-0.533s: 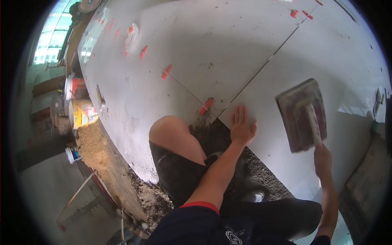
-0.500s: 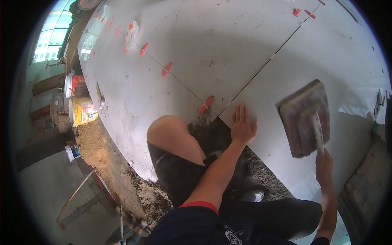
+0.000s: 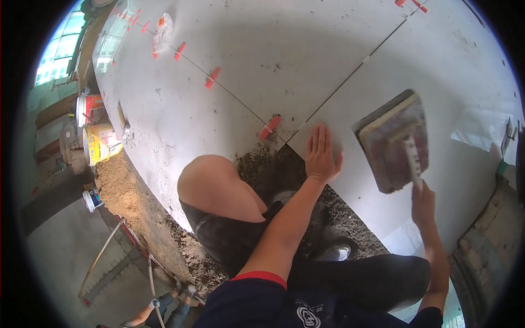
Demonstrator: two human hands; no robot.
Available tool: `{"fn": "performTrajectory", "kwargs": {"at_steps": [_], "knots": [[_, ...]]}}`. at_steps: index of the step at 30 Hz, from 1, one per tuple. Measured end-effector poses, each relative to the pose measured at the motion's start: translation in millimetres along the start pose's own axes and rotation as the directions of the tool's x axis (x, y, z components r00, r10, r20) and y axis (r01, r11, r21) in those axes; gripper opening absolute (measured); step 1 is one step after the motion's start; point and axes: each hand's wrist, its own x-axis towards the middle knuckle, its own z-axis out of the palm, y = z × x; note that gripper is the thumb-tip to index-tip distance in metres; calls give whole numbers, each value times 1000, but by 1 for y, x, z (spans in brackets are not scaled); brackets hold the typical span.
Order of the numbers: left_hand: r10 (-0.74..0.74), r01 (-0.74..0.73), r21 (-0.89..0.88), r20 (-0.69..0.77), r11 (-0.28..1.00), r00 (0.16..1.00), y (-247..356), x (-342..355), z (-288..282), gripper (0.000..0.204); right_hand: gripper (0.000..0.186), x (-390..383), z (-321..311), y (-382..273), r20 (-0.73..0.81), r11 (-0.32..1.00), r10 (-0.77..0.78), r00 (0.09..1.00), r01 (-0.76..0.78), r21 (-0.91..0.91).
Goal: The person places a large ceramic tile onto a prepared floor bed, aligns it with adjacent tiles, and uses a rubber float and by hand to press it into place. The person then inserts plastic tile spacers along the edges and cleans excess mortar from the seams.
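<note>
My left hand lies flat on a large pale grey tile, fingers stretched out beside a thin joint line. My right hand grips the pale handle of a square, grime-covered tool with a thick flat pad, over the same tile; whether the pad touches the tile I cannot tell. A red clip sits on the joint near where tile corners meet. Below it is dark crumbly mortar by the tile edge. My bare knee is left of my left hand.
Several red clips and clear plastic lie on farther tiles. At left are a yellow bucket, a red-and-white bucket and a sand heap. A co-worker's gloved hand holds a long pole at lower left.
My view has shifted slightly, moving things up and left in the picture. The tool rose a little in my right hand. More of the co-worker now shows. My left hand stays on the tile.
</note>
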Motion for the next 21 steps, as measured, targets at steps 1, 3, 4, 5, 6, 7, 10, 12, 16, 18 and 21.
{"fn": "performTrajectory", "kwargs": {"at_steps": [1,3,4,5,6,7,10,12,16,18,21], "knots": [[2,-2,-4,9,1000,1000,4,3,0,76,39,8,16,21,-8,995,-30,1000,29,-100],[9,-9,6,14,1000,1000,8,5,1,76,46,40,31,25,74,988,51,996,-39,-152],[9,-9,21,20,1000,1000,8,8,2,77,53,44,22,22,131,988,116,985,-100,-117],[8,-8,26,21,1000,1000,4,8,3,77,53,46,17,8,135,989,114,984,-99,-113],[-10,10,1,31,1000,999,0,-4,4,75,54,38,13,-9,194,980,197,961,-198,-11],[-18,19,-17,17,1000,1000,-3,-2,4,74,55,40,5,-25,244,954,254,936,-284,95],[-38,38,17,35,999,999,-4,-5,2,75,43,12,-6,-20,129,993,68,989,-79,88],[-28,27,21,36,999,999,-2,-4,0,74,33,8,3,-2,-3,998,57,998,-57,21],[11,-11,-32,-5,999,1000,6,6,3,72,59,80,31,65,-77,991,71,995,-79,-107],[10,-10,-29,22,1000,1000,3,3,3,72,72,88,26,64,15,961,272,962,-273,43],[53,-53,-30,14,998,998,-5,10,4,71,74,79,27,59,65,900,361,930,-366,235]]}}
